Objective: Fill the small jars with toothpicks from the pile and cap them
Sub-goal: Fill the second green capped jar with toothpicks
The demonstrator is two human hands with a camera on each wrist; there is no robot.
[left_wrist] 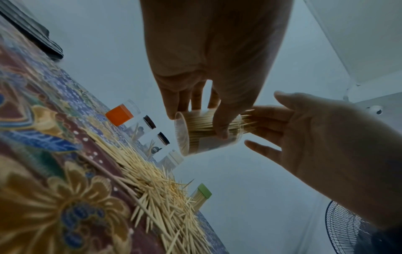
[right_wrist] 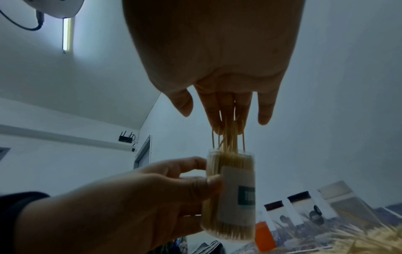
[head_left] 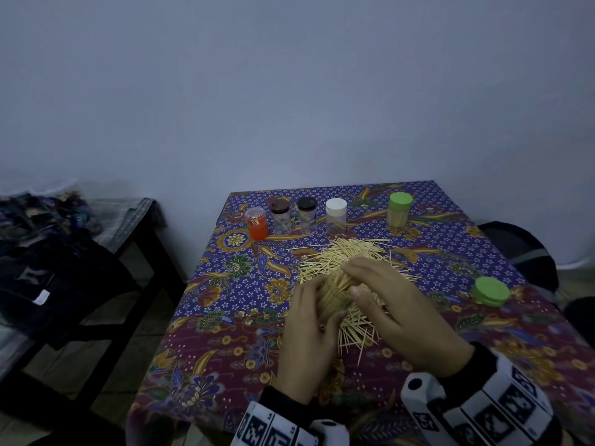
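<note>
**Jar mouth faces the right palm, loose ends still proud**

Head view: above the toothpick pile (head_left: 347, 278) at table centre, the left hand (head_left: 306, 336) is wrapped round a clear jar (head_left: 333, 296) packed with toothpicks. The jar lies tilted, its long axis running roughly from 7 o'clock to 1 o'clock, mouth toward the right hand (head_left: 396, 313). That hand covers the mouth end with straight fingers. A loose green cap (head_left: 491, 291) sits at 3 o'clock from the hands, nearer the right one. Five capped jars stand in a row at 12 o'clock on the patterned tablecloth (head_left: 225, 317).

Left wrist view: fingers and thumb of the left hand (left_wrist: 208, 68) curl round the jar (left_wrist: 206, 132). A tuft of toothpicks (left_wrist: 249, 122) juts from the mouth at 3 o'clock, meeting the flat, spread fingers of the right hand (left_wrist: 326, 137).

Right wrist view: the jar (right_wrist: 230, 194) lies straight ahead at 6 o'clock from the right hand (right_wrist: 217, 60), whose middle fingers touch the protruding toothpicks (right_wrist: 228, 137); it grips nothing. The left hand (right_wrist: 130, 206) holds the jar from 9 o'clock.

My judgement: the push should run along the jar's axis to seat the sticks, after which the right hand is better placed to fetch the cap.
</note>
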